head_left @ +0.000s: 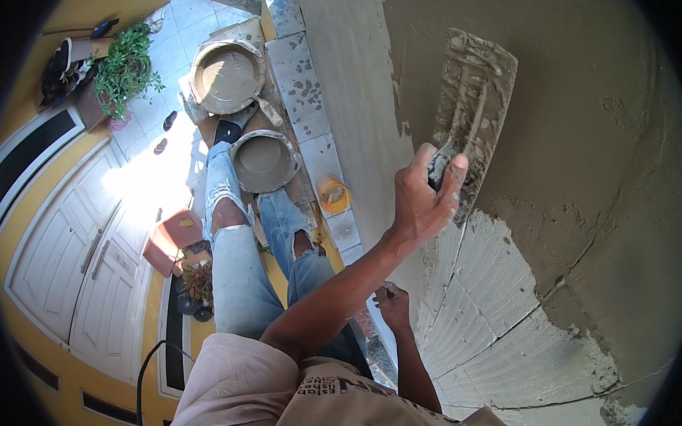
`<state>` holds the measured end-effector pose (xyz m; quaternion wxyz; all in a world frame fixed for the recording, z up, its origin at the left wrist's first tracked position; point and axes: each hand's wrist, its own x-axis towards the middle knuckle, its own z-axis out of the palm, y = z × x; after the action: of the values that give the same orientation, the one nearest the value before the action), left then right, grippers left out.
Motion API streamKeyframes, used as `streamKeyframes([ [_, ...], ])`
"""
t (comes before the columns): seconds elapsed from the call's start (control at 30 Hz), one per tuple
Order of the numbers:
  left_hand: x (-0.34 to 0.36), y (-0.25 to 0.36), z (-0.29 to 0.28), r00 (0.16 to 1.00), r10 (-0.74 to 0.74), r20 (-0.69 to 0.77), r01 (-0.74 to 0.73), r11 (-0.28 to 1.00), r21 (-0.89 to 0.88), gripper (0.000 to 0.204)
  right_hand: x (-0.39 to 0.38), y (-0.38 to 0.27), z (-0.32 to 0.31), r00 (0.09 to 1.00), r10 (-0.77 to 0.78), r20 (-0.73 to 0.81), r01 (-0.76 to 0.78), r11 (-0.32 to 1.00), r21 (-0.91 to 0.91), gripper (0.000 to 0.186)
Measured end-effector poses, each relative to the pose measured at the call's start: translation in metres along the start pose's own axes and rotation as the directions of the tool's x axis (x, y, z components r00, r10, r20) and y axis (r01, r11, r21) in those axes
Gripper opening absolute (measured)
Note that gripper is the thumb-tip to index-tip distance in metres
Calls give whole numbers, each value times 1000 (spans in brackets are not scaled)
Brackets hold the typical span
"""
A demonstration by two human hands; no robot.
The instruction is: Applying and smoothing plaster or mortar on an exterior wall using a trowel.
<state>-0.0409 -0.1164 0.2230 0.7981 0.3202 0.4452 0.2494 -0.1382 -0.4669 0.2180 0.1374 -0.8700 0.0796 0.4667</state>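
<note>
My left hand point(429, 194) grips the dark handle of a long rectangular plastering trowel point(482, 92). Wet grey mortar coats the trowel's face turned toward me, and its blade lies close to the wall point(582, 157), which is largely covered in damp mortar. Below the trowel, paler scored blocks point(481, 283) remain uncoated, with dark joints between them. Lower down and nearer my body is my right hand point(393, 303), its fingers curled in; whatever they hold, if anything, cannot be made out.
Two round tubs of grey mortar, one far point(227, 77) and one near point(266, 161), stand by my feet. Between them lies a smaller trowel point(269, 111). A yellow bucket point(332, 194) sits on the splattered tile strip point(305, 89). Plants point(125, 66) and white doors point(92, 269) are leftward.
</note>
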Motion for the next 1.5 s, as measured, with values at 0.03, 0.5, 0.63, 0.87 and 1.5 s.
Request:
streamKeyframes([
  [0.03,3,5,9,1000,22,16,-21,999,-36,44,3,1,0,1000,3,4,-3,1000,-1,31],
  [0.5,178,-155,-56,917,-54,-395,161,957,242,48,26,-15,27,983,-90,-158,60,981,-182,28],
  [0.63,200,-187,-89,871,-13,-491,205,918,340,47,23,-20,28,982,-117,-145,90,980,-177,29],
  [0.87,76,-18,-32,992,-31,-120,35,999,25,45,12,-26,17,991,-83,-107,61,978,-199,29],
  [1.5,312,-79,-101,881,-34,-472,220,912,346,48,10,-136,26,940,-5,-342,-191,822,-537,28],
])
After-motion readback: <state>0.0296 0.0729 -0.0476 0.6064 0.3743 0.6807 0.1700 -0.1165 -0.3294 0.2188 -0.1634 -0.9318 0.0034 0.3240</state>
